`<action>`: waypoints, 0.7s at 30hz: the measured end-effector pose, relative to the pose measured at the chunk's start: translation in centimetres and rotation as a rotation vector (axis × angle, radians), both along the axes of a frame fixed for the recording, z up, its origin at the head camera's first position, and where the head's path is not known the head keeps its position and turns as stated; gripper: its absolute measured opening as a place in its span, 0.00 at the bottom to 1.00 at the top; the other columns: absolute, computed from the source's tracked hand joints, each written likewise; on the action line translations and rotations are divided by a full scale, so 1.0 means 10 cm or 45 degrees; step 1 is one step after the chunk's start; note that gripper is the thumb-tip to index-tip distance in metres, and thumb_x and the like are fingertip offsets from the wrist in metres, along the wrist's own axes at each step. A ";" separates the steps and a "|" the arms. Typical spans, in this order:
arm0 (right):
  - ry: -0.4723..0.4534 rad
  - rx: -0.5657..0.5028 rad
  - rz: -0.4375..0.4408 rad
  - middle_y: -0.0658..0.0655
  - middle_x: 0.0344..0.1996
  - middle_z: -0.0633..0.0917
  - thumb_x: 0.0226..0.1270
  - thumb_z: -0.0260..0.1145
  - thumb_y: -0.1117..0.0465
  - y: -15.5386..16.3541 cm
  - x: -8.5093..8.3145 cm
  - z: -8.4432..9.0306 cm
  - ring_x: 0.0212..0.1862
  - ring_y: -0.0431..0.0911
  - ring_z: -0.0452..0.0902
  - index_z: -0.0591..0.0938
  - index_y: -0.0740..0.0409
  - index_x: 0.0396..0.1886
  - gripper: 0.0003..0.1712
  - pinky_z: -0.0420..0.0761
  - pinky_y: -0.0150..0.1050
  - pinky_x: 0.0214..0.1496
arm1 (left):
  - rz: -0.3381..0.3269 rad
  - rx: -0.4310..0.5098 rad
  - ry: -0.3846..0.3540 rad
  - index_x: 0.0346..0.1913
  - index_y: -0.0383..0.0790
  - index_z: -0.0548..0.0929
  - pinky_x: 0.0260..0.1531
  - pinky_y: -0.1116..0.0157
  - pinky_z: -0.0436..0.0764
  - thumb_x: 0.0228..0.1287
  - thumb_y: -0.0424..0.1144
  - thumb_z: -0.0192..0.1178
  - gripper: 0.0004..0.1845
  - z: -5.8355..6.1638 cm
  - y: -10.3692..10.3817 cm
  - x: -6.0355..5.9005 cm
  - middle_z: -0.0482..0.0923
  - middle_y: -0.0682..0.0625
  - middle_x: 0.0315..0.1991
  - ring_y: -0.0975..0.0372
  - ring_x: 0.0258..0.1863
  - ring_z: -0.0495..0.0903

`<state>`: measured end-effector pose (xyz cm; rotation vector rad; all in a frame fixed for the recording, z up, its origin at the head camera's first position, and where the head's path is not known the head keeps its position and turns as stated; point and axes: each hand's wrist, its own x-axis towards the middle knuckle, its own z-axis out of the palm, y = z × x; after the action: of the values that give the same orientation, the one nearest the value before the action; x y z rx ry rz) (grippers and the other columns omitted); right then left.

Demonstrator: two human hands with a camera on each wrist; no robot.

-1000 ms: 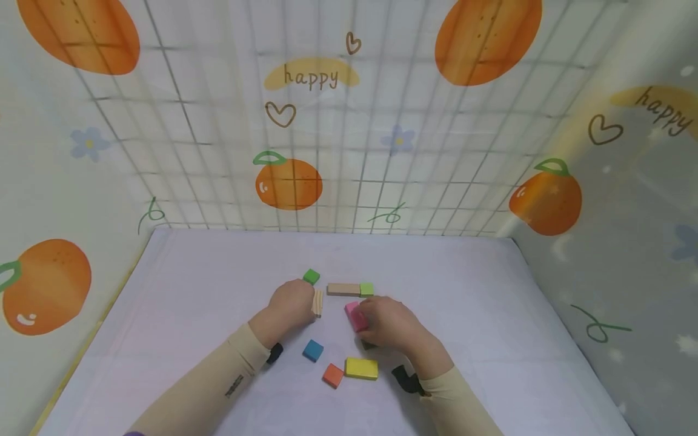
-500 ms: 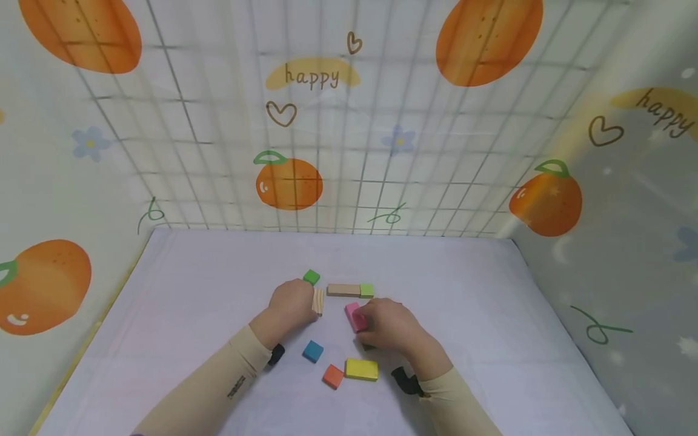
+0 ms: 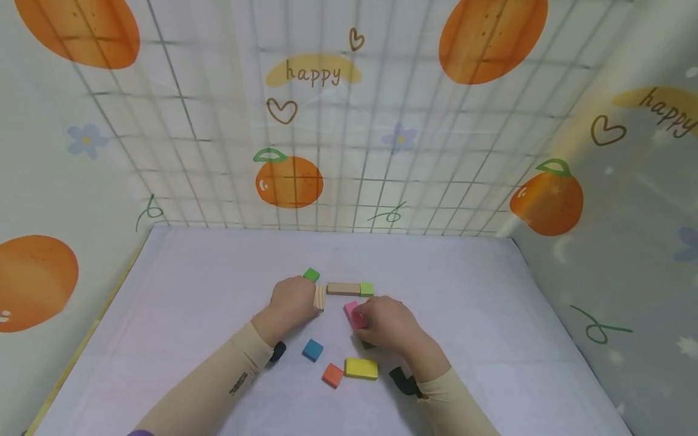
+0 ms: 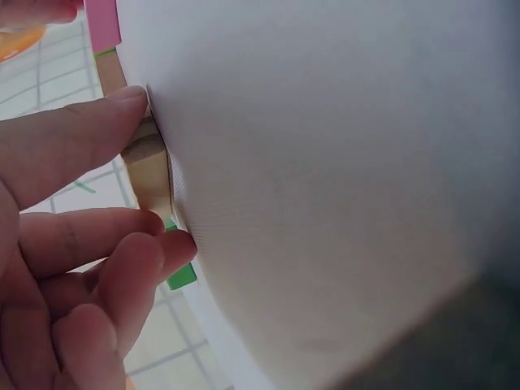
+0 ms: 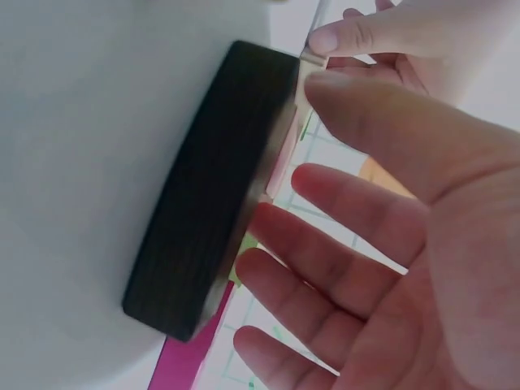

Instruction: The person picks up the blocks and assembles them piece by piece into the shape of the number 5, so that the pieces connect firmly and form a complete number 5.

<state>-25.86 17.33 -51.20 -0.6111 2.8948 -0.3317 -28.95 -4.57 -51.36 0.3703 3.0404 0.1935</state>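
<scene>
Both hands are at work low over the surface point(image 3: 463, 290). In the head view, the left hand point(image 3: 293, 300) grasps a light wooden block point(image 3: 320, 298) at its right side, while the right hand point(image 3: 389, 321) appears to hold a pink block point(image 3: 354, 315) between thumb and fingers. The two blocks stand near each other with a gap between. Beyond them lie a green cube point(image 3: 311, 275) and a tan block point(image 3: 343, 289) touching a light green cube point(image 3: 366, 289); nearer the person are a blue cube point(image 3: 313, 350), an orange-red block point(image 3: 333, 375) and a yellow block point(image 3: 362, 369).

In the left wrist view, the wooden block sits between thumb and forefinger, the other fingers loosely bent.

In the right wrist view, a dark block point(image 5: 215, 191) stands in the foreground, with a magenta block point(image 5: 187, 353) partly behind it. The fingers are spread and the contact with the pink block is partly hidden, so its firmness cannot be judged.

The step in hand looks like adjusting how these two blocks stand; the next move probably calls for small, level nudges, then letting go without disturbing the neighbours.
</scene>
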 end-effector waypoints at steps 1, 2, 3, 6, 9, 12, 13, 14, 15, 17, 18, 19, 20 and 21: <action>0.007 0.001 0.002 0.44 0.33 0.88 0.56 0.78 0.52 0.00 0.00 0.00 0.37 0.41 0.75 0.90 0.47 0.44 0.15 0.81 0.42 0.45 | -0.003 0.003 0.008 0.18 0.43 0.78 0.15 0.66 0.70 0.54 0.49 0.74 0.19 0.00 0.00 0.00 0.73 0.53 0.17 0.64 0.18 0.68; 0.010 0.002 0.002 0.44 0.33 0.88 0.56 0.78 0.51 0.00 0.00 0.00 0.37 0.40 0.75 0.90 0.47 0.44 0.16 0.81 0.41 0.45 | -0.006 0.002 0.017 0.18 0.43 0.78 0.15 0.66 0.70 0.55 0.49 0.73 0.19 -0.01 0.00 -0.01 0.72 0.53 0.16 0.64 0.17 0.68; 0.011 0.000 0.002 0.44 0.33 0.88 0.56 0.78 0.51 0.00 0.00 0.00 0.37 0.40 0.75 0.90 0.47 0.44 0.16 0.81 0.41 0.44 | -0.007 0.004 0.025 0.17 0.43 0.78 0.15 0.66 0.70 0.56 0.48 0.73 0.19 -0.01 0.00 -0.01 0.72 0.53 0.16 0.64 0.17 0.68; 0.005 -0.005 0.000 0.44 0.33 0.87 0.56 0.78 0.51 0.01 0.00 0.00 0.37 0.40 0.75 0.89 0.48 0.45 0.17 0.81 0.42 0.44 | -0.006 0.005 0.043 0.16 0.43 0.77 0.14 0.66 0.69 0.58 0.48 0.71 0.20 -0.01 0.01 -0.02 0.71 0.53 0.16 0.64 0.17 0.67; -0.014 -0.004 -0.002 0.43 0.34 0.88 0.55 0.79 0.52 0.01 -0.01 -0.01 0.38 0.40 0.75 0.89 0.47 0.46 0.17 0.81 0.42 0.45 | -0.005 0.001 0.054 0.15 0.43 0.76 0.14 0.66 0.68 0.59 0.48 0.70 0.21 -0.01 0.01 -0.02 0.71 0.53 0.15 0.64 0.16 0.67; -0.036 -0.003 -0.004 0.43 0.35 0.87 0.53 0.80 0.52 0.01 0.00 -0.01 0.38 0.40 0.75 0.89 0.46 0.48 0.21 0.80 0.42 0.45 | -0.006 -0.006 0.063 0.15 0.43 0.76 0.13 0.66 0.67 0.59 0.48 0.69 0.21 -0.01 0.02 -0.02 0.69 0.53 0.14 0.64 0.16 0.66; -0.044 -0.003 -0.005 0.42 0.34 0.87 0.53 0.80 0.51 0.02 0.00 0.00 0.38 0.40 0.74 0.89 0.46 0.49 0.22 0.79 0.41 0.44 | -0.007 -0.009 0.063 0.15 0.43 0.76 0.13 0.67 0.67 0.60 0.48 0.69 0.21 -0.01 0.02 -0.03 0.69 0.53 0.14 0.64 0.16 0.66; -0.050 -0.003 -0.005 0.42 0.34 0.87 0.53 0.80 0.51 0.01 0.00 0.00 0.38 0.40 0.74 0.89 0.46 0.50 0.22 0.79 0.40 0.43 | -0.008 -0.013 0.063 0.15 0.44 0.76 0.13 0.67 0.66 0.60 0.48 0.69 0.21 -0.02 0.02 -0.03 0.68 0.54 0.14 0.64 0.16 0.65; -0.055 -0.004 -0.006 0.42 0.34 0.87 0.53 0.80 0.51 0.02 0.00 0.00 0.37 0.40 0.74 0.89 0.46 0.51 0.23 0.78 0.40 0.42 | -0.008 -0.018 0.062 0.15 0.44 0.76 0.13 0.67 0.66 0.60 0.48 0.69 0.21 -0.02 0.02 -0.03 0.68 0.54 0.14 0.64 0.16 0.65; -0.063 -0.008 -0.006 0.42 0.32 0.86 0.53 0.80 0.52 0.02 0.01 0.01 0.36 0.40 0.73 0.88 0.47 0.51 0.24 0.77 0.39 0.40 | -0.009 -0.023 0.063 0.16 0.44 0.76 0.13 0.67 0.65 0.60 0.49 0.68 0.21 -0.03 0.02 -0.03 0.67 0.54 0.14 0.64 0.16 0.65; -0.068 -0.009 -0.009 0.42 0.32 0.86 0.53 0.81 0.52 0.02 0.01 0.02 0.36 0.40 0.73 0.88 0.47 0.52 0.24 0.77 0.38 0.39 | -0.009 -0.027 0.063 0.16 0.44 0.77 0.13 0.67 0.65 0.60 0.49 0.69 0.20 -0.03 0.02 -0.03 0.67 0.54 0.14 0.65 0.16 0.65; -0.070 -0.011 -0.010 0.42 0.32 0.86 0.53 0.81 0.52 0.02 0.01 0.02 0.36 0.40 0.73 0.88 0.48 0.52 0.24 0.77 0.38 0.39 | -0.008 -0.028 0.065 0.16 0.44 0.77 0.13 0.68 0.65 0.60 0.49 0.69 0.20 -0.03 0.03 -0.03 0.67 0.54 0.14 0.65 0.16 0.65; -0.073 -0.012 -0.011 0.43 0.32 0.86 0.53 0.81 0.52 0.02 0.02 0.03 0.36 0.40 0.73 0.88 0.48 0.52 0.24 0.77 0.38 0.39 | -0.007 -0.032 0.067 0.16 0.44 0.77 0.13 0.68 0.65 0.60 0.49 0.69 0.20 -0.04 0.03 -0.03 0.67 0.54 0.14 0.65 0.16 0.65; -0.074 -0.012 -0.014 0.43 0.32 0.86 0.53 0.81 0.52 0.02 0.02 0.03 0.36 0.40 0.73 0.88 0.48 0.52 0.24 0.77 0.38 0.39 | -0.007 -0.036 0.070 0.17 0.44 0.77 0.13 0.68 0.66 0.60 0.50 0.68 0.20 -0.04 0.03 -0.04 0.68 0.54 0.14 0.65 0.16 0.65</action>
<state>-25.67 17.51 -50.87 -0.5780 2.8438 -0.3587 -29.30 -4.27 -51.74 0.3883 3.0918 0.1424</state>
